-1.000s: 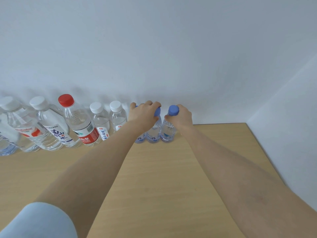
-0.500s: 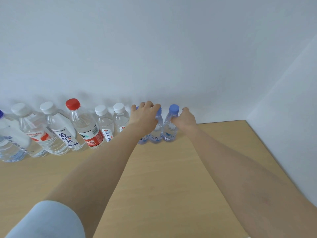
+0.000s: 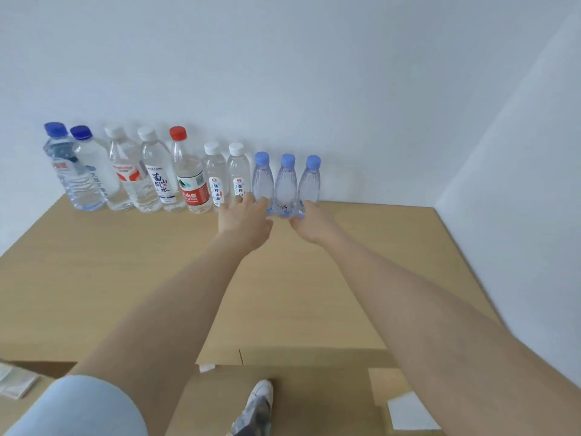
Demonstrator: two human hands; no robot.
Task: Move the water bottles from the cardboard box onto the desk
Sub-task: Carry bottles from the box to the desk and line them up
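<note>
Ten water bottles (image 3: pixel 284 187) stand at the back of the desk (image 3: pixel 125 262): three with light-blue caps (image 3: pixel 262 158), four white caps (image 3: pixel 146 133), two dark-blue caps (image 3: pixel 81 132), one red cap (image 3: pixel 178 133).

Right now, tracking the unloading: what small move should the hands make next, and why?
Probably draw both hands back toward the brown cardboard box: the three clear light-blue-capped bottles stand upright on the wooden desk, and left hand and right hand seem to grip nothing.

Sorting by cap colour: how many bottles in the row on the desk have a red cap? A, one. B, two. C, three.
A: only one red-capped bottle stands in the row; every other cap is white or blue.
</note>
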